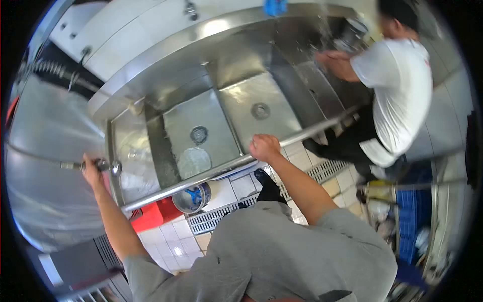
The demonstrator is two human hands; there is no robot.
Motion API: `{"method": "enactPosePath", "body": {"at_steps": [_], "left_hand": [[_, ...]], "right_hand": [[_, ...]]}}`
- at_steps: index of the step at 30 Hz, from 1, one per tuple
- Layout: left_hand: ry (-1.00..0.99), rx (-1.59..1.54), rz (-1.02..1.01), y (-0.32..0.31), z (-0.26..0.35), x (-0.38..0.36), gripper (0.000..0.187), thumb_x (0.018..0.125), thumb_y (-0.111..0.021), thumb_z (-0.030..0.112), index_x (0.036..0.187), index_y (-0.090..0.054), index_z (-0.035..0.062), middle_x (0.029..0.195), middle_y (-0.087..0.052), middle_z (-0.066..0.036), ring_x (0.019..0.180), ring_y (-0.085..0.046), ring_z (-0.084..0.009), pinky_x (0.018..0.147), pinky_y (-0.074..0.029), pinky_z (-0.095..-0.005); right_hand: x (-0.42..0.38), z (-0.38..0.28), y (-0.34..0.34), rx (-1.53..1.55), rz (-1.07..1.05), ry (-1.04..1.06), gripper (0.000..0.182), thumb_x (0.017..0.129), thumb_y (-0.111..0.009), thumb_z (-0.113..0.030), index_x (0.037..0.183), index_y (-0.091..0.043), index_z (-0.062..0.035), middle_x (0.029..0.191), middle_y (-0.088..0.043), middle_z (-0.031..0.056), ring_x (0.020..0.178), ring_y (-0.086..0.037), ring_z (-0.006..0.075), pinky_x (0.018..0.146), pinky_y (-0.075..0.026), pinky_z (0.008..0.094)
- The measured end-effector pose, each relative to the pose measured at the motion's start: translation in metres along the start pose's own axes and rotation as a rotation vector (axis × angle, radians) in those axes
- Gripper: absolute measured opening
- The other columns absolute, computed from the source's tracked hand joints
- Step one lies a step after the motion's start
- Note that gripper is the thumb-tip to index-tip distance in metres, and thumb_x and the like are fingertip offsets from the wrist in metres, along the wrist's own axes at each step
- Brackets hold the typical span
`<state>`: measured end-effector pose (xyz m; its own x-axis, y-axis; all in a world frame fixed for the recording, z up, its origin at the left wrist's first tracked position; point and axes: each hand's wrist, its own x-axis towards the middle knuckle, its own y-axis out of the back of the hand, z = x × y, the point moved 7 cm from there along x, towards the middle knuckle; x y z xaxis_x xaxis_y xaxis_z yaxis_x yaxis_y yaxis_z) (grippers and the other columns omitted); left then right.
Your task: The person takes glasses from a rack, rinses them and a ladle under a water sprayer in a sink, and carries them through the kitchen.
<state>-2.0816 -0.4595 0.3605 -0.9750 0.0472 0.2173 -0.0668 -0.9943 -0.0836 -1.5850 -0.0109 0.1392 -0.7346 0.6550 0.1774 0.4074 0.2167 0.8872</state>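
Note:
My left hand [92, 171] is wrapped round the handle of a spray nozzle [106, 166], at the left end of a steel sink unit. A hose runs from the nozzle toward the left edge. My right hand [265, 147] is closed at the sink's front rim [221, 170]; whether anything is in it is hidden. Between my hands lie two basins with drains. A round, pale, translucent disc [194, 162] lies in the left one, near the front wall. Wet, shiny patches show on the left drainboard [132, 151].
At the right, a co-worker in a white shirt [400, 95] holds a metal pot [352, 34] over another basin, where water splashes. Below the sink stand a bucket [202, 198] and a red container [157, 213]. A rack with blue crates [413, 216] is at the lower right.

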Motion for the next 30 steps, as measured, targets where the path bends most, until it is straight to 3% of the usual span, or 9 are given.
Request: {"method": "enactPosePath", "body": {"at_steps": [1,2,3,4,6,7,10,18,30], "left_hand": [[0.067,0.085,-0.147,-0.005,-0.015,0.017,0.029,0.102,-0.059,0.033,0.097,-0.067,0.0060,0.083,-0.066,-0.006,0.068,-0.061,-0.0163,0.066,-0.052,-0.0332],[0.022,0.147,-0.026,-0.021,-0.005,0.003,0.039,0.100,-0.058,0.044,0.092,-0.068,0.0070,0.080,-0.065,-0.004,0.066,-0.057,-0.0160,0.064,-0.049,-0.0343],[0.025,0.462,0.070,0.005,-0.010,0.015,0.048,0.097,-0.060,0.052,0.085,-0.069,0.0064,0.075,-0.062,-0.002,0.067,-0.055,-0.0160,0.064,-0.045,-0.0338],[0.047,0.386,0.090,0.017,-0.026,0.033,0.054,0.093,-0.063,0.058,0.079,-0.070,0.0060,0.073,-0.060,-0.002,0.067,-0.051,-0.0156,0.063,-0.042,-0.0336],[-0.054,0.406,0.237,-0.018,-0.006,0.027,0.043,0.093,-0.069,0.048,0.094,-0.066,0.0052,0.074,-0.062,-0.003,0.066,-0.056,-0.0144,0.061,-0.046,-0.0338],[-0.019,0.306,0.246,-0.027,-0.006,0.026,0.034,0.093,-0.073,0.037,0.094,-0.062,0.0054,0.074,-0.062,-0.003,0.067,-0.058,-0.0137,0.061,-0.047,-0.0320],[-0.073,0.162,0.234,-0.035,-0.007,0.032,0.028,0.093,-0.074,0.032,0.087,-0.061,0.0075,0.072,-0.060,-0.003,0.065,-0.056,-0.0123,0.060,-0.047,-0.0302],[-0.087,0.299,0.375,-0.051,-0.004,0.025,0.027,0.093,-0.074,0.029,0.083,-0.060,0.0069,0.071,-0.060,-0.002,0.064,-0.057,-0.0125,0.060,-0.047,-0.0308],[-0.078,0.328,0.497,-0.054,-0.002,0.026,0.029,0.093,-0.073,0.031,0.084,-0.062,0.0059,0.074,-0.064,-0.005,0.067,-0.059,-0.0144,0.063,-0.050,-0.0326]], "right_hand": [[0.002,0.006,-0.011,0.000,-0.025,0.017,0.028,0.083,-0.056,-0.031,0.074,-0.066,-0.0066,0.086,-0.071,0.0178,0.082,-0.068,0.0370,0.076,-0.054,0.0494],[0.001,0.008,-0.015,0.026,0.054,0.129,0.017,0.082,-0.062,-0.024,0.082,-0.067,-0.0079,0.084,-0.070,0.0146,0.081,-0.068,0.0342,0.075,-0.055,0.0477],[0.001,0.007,-0.030,0.023,-0.028,0.129,0.013,0.080,-0.065,-0.021,0.080,-0.066,-0.0082,0.080,-0.068,0.0146,0.077,-0.067,0.0342,0.070,-0.055,0.0480],[0.000,-0.007,-0.017,0.059,0.137,0.188,0.014,0.081,-0.064,-0.022,0.079,-0.065,-0.0086,0.080,-0.068,0.0145,0.076,-0.067,0.0352,0.068,-0.053,0.0492],[0.010,-0.014,-0.014,0.048,0.062,0.168,0.016,0.085,-0.061,-0.023,0.080,-0.064,-0.0076,0.078,-0.067,0.0138,0.077,-0.066,0.0359,0.069,-0.052,0.0494],[0.013,-0.013,-0.016,0.008,0.027,0.166,0.017,0.085,-0.061,-0.023,0.080,-0.064,-0.0073,0.079,-0.067,0.0135,0.077,-0.066,0.0359,0.070,-0.052,0.0489],[0.012,-0.018,-0.014,-0.023,-0.053,0.135,0.017,0.084,-0.061,-0.023,0.079,-0.064,-0.0069,0.078,-0.066,0.0133,0.078,-0.065,0.0353,0.071,-0.051,0.0492],[0.016,-0.019,-0.016,-0.049,-0.141,0.196,0.020,0.085,-0.059,-0.027,0.077,-0.065,-0.0086,0.080,-0.067,0.0094,0.082,-0.065,0.0302,0.071,-0.050,0.0464],[0.016,-0.014,-0.015,0.066,-0.132,0.260,0.015,0.083,-0.064,-0.024,0.077,-0.063,-0.0103,0.081,-0.067,0.0082,0.078,-0.064,0.0295,0.069,-0.049,0.0450]]}}
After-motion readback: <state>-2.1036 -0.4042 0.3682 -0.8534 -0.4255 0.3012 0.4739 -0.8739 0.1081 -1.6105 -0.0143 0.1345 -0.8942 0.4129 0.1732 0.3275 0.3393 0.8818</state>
